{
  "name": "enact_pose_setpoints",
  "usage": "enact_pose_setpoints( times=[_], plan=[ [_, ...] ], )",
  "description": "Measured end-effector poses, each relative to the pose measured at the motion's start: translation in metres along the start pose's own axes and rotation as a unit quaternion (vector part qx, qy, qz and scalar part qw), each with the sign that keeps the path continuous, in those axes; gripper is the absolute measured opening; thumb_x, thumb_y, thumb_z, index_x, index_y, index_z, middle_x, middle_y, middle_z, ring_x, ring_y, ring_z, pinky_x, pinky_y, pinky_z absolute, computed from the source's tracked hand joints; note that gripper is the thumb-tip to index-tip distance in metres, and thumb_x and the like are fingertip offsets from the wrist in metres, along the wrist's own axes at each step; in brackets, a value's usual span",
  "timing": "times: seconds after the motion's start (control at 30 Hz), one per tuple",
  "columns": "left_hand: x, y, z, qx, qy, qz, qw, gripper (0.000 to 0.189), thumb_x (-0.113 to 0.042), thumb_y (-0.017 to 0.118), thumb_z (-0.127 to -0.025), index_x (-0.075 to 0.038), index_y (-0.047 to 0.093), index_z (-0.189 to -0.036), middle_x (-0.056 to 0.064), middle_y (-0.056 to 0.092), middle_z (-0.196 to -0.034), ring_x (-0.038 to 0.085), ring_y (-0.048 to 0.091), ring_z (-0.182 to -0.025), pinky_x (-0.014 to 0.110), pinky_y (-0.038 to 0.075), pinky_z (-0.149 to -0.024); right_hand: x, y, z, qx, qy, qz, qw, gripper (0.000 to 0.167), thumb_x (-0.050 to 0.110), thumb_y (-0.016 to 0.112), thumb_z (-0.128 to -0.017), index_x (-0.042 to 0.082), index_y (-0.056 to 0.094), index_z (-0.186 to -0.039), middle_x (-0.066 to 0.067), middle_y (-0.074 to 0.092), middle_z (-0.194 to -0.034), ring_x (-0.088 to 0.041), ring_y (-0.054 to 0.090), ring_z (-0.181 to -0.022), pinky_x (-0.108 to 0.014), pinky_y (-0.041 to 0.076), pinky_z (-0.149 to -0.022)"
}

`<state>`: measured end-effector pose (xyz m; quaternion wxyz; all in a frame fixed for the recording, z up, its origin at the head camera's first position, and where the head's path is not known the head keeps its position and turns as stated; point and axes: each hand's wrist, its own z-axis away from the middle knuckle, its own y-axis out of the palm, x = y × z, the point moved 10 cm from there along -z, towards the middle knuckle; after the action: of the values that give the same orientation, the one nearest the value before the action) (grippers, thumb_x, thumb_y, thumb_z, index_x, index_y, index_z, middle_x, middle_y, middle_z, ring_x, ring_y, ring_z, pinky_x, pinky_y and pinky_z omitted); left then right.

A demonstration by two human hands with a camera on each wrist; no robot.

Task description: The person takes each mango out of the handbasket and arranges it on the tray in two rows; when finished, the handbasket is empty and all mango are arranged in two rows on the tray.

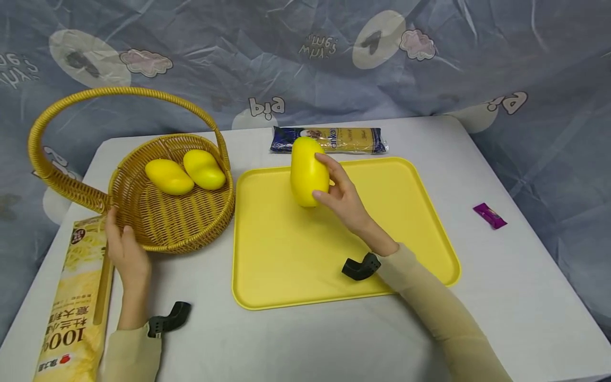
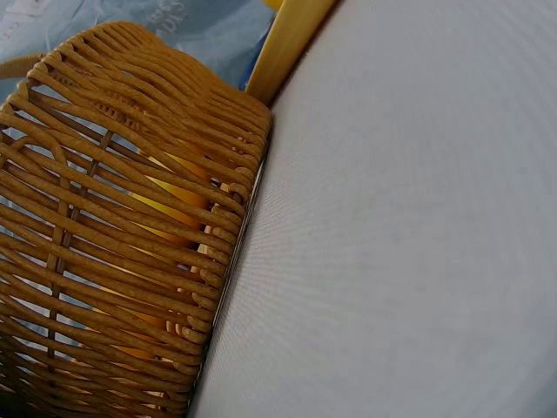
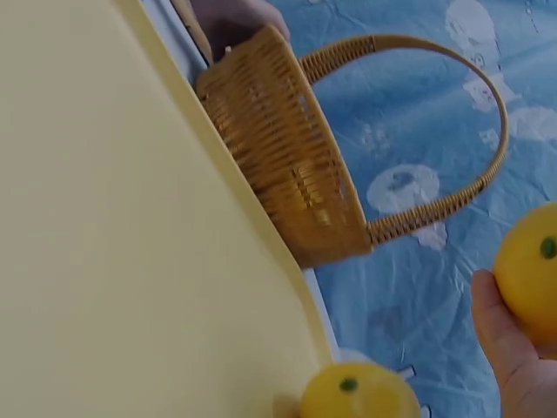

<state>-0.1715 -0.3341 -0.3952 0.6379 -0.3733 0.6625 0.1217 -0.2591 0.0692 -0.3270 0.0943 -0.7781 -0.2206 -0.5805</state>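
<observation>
We note right hand (image 1: pixel 346 200) gripping yellow fruit (image 1: pixel 306 172) over tray (image 1: pixel 286 254), upper centre; left hand (image 1: pixel 128 257) holding basket (image 1: pixel 172 220) rim, frame left, presumably for steadiness.

We'd call this a makeshift recording station, lab-style: white tabletop (image 1: pixel 520 297) bounded at back and sides by creased grey-blue cartoon-print sheeting (image 1: pixel 296 69), lettering (image 1: pixel 266 107) upside down. Two black wrist cameras (image 1: pixel 361 268) fit that. Sheeting fills the background, so we can't tell home from office beyond.
</observation>
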Motion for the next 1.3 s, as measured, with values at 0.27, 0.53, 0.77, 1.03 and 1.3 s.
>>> enact_pose_setpoints(
  times=[0.27, 0.53, 0.77, 1.03, 1.3],
  plan=[
    [-0.003, 0.0, 0.001, -0.001, 0.011, -0.001, 0.9999, 0.049, -0.02, 0.024, -0.099, -0.018, 0.025, -0.148, 0.002, 0.024, -0.156, 0.009, 0.018, -0.145, 0.02, 0.013, -0.118, -0.002, -0.04, 0.005, -0.05, 0.011, -0.002, 0.9987, 0.062, -0.001, 0.047, -0.088, 0.023, 0.032, -0.143, -0.011, 0.036, -0.139, -0.012, 0.058, -0.107, -0.021, 0.054, -0.083],
    [-0.002, 0.0, 0.0, -0.001, 0.012, 0.0, 0.9999, 0.049, -0.019, 0.025, -0.099, -0.017, 0.026, -0.148, 0.003, 0.025, -0.156, 0.01, 0.019, -0.144, 0.021, 0.013, -0.118, -0.015, -0.069, 0.005, -0.069, 0.073, 0.025, 0.9947, 0.06, 0.003, 0.046, -0.091, 0.026, 0.029, -0.144, -0.007, 0.038, -0.135, -0.012, 0.057, -0.103, -0.021, 0.054, -0.079],
    [-0.001, -0.001, 0.001, 0.001, 0.001, -0.001, 1.0, 0.05, -0.019, 0.023, -0.099, -0.018, 0.025, -0.148, 0.001, 0.024, -0.156, 0.009, 0.018, -0.145, 0.021, 0.012, -0.118, -0.038, -0.094, 0.003, -0.074, 0.159, 0.129, 0.976, 0.06, 0.01, 0.047, -0.095, 0.029, 0.024, -0.146, -0.018, 0.033, -0.142, -0.021, 0.052, -0.106, -0.022, 0.054, -0.076],
    [-0.003, -0.001, 0.001, -0.001, 0.004, 0.001, 1.0, 0.049, -0.019, 0.023, -0.099, -0.018, 0.026, -0.148, 0.001, 0.025, -0.156, 0.008, 0.018, -0.144, 0.02, 0.012, -0.118, -0.067, -0.106, 0.006, -0.065, 0.242, 0.105, 0.9624, 0.059, 0.018, 0.042, -0.099, 0.038, 0.017, -0.148, -0.017, 0.025, -0.148, -0.026, 0.045, -0.12, -0.029, 0.052, -0.09],
    [-0.002, -0.001, 0.001, -0.002, 0.006, 0.004, 1.0, 0.05, -0.019, 0.024, -0.099, -0.017, 0.026, -0.148, 0.002, 0.025, -0.156, 0.009, 0.019, -0.144, 0.021, 0.012, -0.118, -0.07, -0.114, 0.008, -0.056, 0.238, 0.168, 0.9549, 0.059, 0.023, 0.047, -0.097, 0.038, 0.018, -0.147, -0.022, 0.036, -0.136, -0.019, 0.053, -0.081, -0.023, 0.05, -0.063]
  ],
)
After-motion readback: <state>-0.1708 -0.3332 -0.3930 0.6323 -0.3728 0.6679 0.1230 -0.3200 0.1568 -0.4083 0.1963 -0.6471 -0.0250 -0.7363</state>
